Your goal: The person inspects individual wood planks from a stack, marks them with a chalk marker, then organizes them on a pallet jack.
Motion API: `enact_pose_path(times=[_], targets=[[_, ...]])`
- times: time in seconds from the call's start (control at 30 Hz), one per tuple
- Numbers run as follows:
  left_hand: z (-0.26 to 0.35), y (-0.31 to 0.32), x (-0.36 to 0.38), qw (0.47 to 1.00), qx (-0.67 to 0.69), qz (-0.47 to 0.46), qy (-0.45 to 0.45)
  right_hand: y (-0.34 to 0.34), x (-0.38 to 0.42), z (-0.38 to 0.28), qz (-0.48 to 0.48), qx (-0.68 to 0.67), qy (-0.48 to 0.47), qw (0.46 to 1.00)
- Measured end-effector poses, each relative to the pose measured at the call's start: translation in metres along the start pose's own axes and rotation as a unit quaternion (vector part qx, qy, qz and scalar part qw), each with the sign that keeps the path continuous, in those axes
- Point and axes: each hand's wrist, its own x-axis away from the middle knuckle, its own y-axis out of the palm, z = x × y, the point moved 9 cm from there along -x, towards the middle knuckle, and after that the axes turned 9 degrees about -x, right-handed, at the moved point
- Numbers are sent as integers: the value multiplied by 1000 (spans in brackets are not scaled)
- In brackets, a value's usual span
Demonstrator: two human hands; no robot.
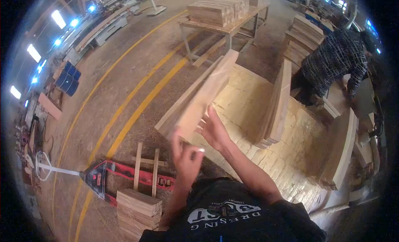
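A long pale wooden board (203, 98) slants away from me, lying over another board (172, 117) at its left. My left hand (188, 159), smeared by motion, is at the board's near end, with one finger on it and the others curled. Against the board's right side is my right hand (214, 129), its fingers partly hidden by the wood. Both boards are at the left edge of a shiny gold sheet (245, 92). Farther right on this sheet stands a row of boards (276, 107) on edge.
Curved boards (341, 150) stand at the right. A co-worker in a dark patterned top (334, 59) bends beyond them. A red pallet jack (137, 175) and a wood stack (139, 208) are at my left. Ahead is a table (228, 28) bearing stacked wood.
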Motion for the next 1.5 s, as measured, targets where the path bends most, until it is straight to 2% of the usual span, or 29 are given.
enact_pose_path(times=[0.07,0.1,0.17,0.2,0.23,0.3,0.33,0.4,0.43,0.5,0.53,0.6,0.63,0.7,0.73,0.8,0.83,0.93,0.97,1.07,1.13,1.17,1.27,1.33,1.37,1.4,1.43,1.47,1.5], targets=[[42,23,23,978,3,-113,177,-9,2,-11,15,-102,-46,994],[47,24,25,978,13,-115,174,-19,7,-16,22,-96,-49,994],[64,38,35,954,68,-193,217,-48,21,-22,60,-178,-30,982],[66,42,38,949,82,-208,222,-54,28,-27,38,-205,-28,978],[67,44,43,948,91,-212,221,-68,32,-30,46,-202,-32,978],[42,57,51,941,186,-281,36,-95,38,-26,54,-176,-20,983],[42,58,53,938,187,-291,38,-93,44,-30,62,-182,-25,981],[38,49,51,942,224,-247,22,-89,56,-37,126,-216,-16,968],[37,50,51,941,223,-253,26,-91,57,-37,127,-221,-20,967],[39,35,46,971,153,-146,109,-103,58,-38,163,-208,-23,964],[37,37,48,971,154,-148,110,-104,58,-39,163,-209,-25,964],[17,47,55,965,185,-187,11,-96,57,-39,119,-184,8,976],[15,49,58,965,185,-187,10,-96,58,-40,120,-184,10,976],[-1,59,69,954,197,-213,-79,-87,64,-53,117,-144,-11,983],[1,58,68,954,192,-215,-85,-81,66,-55,120,-146,-4,982],[18,48,50,968,193,-158,-37,-89,71,-67,183,-135,-45,973],[20,51,44,968,190,-158,-41,-95,68,-67,184,-135,-39,973],[53,57,27,964,202,-169,43,-106,57,-63,146,-220,-10,965],[57,59,29,964,203,-168,42,-106,58,-63,146,-218,-10,965],[87,66,34,959,161,-173,158,-101,57,-65,137,-195,-28,971],[96,73,35,958,144,-169,184,-93,56,-60,96,-235,-11,967],[100,75,36,955,128,-164,210,-94,57,-60,95,-236,-12,967],[91,82,36,956,121,-159,214,-86,59,-62,106,-223,-3,969],[57,84,28,977,72,-163,121,-79,61,-68,136,-164,-44,976],[26,82,18,988,22,-147,33,-78,58,-64,137,-169,-50,975],[-10,77,7,990,-29,-131,-52,-88,57,-68,181,-98,-109,972],[-45,72,-1,990,-34,-117,-68,-100,59,-74,225,-29,-168,959],[-69,69,-7,991,-37,-101,-82,-110,54,-71,216,-16,-184,959],[-66,71,-6,992,-32,-102,-72,-118,51,-70,217,-20,-195,956]])
